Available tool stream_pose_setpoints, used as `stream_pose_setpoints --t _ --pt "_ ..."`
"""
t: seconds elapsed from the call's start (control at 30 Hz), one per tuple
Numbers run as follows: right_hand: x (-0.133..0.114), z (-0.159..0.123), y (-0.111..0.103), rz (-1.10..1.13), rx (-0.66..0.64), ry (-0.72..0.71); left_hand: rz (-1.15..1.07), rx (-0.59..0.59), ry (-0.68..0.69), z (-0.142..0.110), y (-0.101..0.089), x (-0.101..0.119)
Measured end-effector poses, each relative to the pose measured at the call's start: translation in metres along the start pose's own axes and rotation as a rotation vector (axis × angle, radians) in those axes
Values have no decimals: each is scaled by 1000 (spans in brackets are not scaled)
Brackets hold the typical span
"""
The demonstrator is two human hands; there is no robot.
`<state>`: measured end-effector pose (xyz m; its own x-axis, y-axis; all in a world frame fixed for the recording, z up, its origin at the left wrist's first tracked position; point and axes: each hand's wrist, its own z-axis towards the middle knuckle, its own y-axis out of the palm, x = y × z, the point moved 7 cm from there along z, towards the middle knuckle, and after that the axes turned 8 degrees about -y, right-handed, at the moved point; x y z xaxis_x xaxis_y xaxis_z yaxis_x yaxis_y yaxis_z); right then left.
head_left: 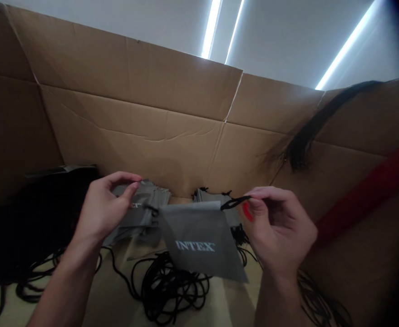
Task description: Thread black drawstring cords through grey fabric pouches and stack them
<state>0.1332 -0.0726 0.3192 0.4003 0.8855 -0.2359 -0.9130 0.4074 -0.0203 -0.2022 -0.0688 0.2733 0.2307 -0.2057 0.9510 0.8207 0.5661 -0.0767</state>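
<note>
A grey drawstring bag with white INTEX lettering hangs between my hands, above a coil of black cord. My right hand pinches the black drawstring at the bag's upper right corner and draws it out to the side. To the left, my left hand has thumb and forefinger close together; what lies between them I cannot make out. A short, blurred black cord end sticks out of the bag's upper left corner, near this hand. Behind the left hand sits a stack of grey bags.
Another pile of grey bags stands at the back. A dark heap lies at left, with loose black cords below. Cardboard walls enclose the table. Dark hair hangs at upper right, above a red strip.
</note>
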Motion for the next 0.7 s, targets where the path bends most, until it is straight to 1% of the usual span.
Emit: stream_pose_setpoints --t 0.03,0.07,0.1,0.17,0.23,0.27,0.33,0.4,0.47,0.53,0.63,0.7 --pt "-3 -3 7 10 -43 10 32 -24 15 -6 8 3" --pt "-5 -5 14 26 -86 20 26 -109 11 -14 21 6" --pt "-8 -8 21 48 -124 29 -8 -243 -5 -25 38 7" --pt "-11 -13 33 112 -179 46 -78 -584 -73 -52 77 8" --pt "-13 -16 40 188 -206 59 -166 -805 -122 -76 103 8" --pt "-14 -16 42 217 -211 63 -179 -860 -136 -83 110 7" --pt "-13 -16 43 242 -211 73 -145 -894 -123 -87 115 6" --pt "-13 -14 42 245 -202 77 -103 -886 -86 -85 111 7" --pt "-13 -12 41 268 -182 78 -110 -900 -75 -82 107 9" --pt "-15 -11 42 315 -165 63 -184 -975 -127 -85 108 10" --pt "-19 -11 44 358 -149 41 -329 -1147 -270 -95 114 8" --pt "-19 -11 44 354 -140 30 -377 -1196 -323 -99 117 8"
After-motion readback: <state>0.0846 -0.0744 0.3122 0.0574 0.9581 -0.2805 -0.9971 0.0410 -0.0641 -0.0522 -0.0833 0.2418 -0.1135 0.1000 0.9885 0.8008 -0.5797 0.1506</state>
